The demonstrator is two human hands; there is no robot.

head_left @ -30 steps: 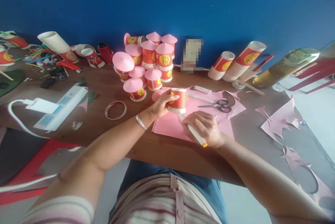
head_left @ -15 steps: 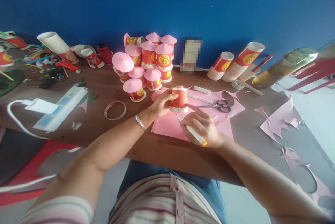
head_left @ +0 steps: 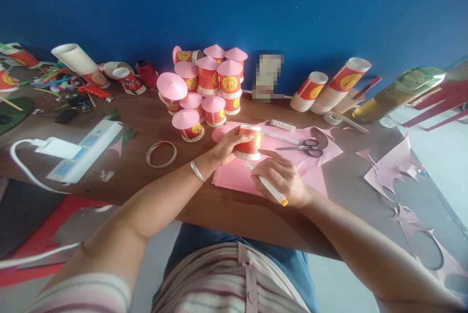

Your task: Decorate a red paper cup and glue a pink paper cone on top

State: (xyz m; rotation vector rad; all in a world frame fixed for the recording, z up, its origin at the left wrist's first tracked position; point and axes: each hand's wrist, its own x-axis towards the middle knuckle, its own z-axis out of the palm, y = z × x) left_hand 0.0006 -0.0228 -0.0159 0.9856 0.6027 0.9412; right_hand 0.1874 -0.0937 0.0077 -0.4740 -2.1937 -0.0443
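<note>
The red paper cup (head_left: pixel 249 146) is in the left hand (head_left: pixel 228 147), above the pink paper (head_left: pixel 234 176) on the table (head_left: pixel 208 213); whether it touches the sheets, I cannot tell. Compared with 0.5 s ago, it sits turned: its yellow emblem now shows at the right edge rather than the left, and less green marking seems visible along the white rim. That probably puts a barer stretch of rim before the marker (head_left: pixel 269 188).

The cup is upside down, narrow base up and wide rim down, its long axis near upright with the base leaning slightly right. The marker lies aslant, tip toward the rim and orange end toward the person; contact at the tip is unclear.

The left hand is curled around the cup, thumb across its front, other fingers mostly hidden. The right hand (head_left: pixel 281 176) is closed in a writing grip on the marker, index finger extended close beside the rim.
</note>
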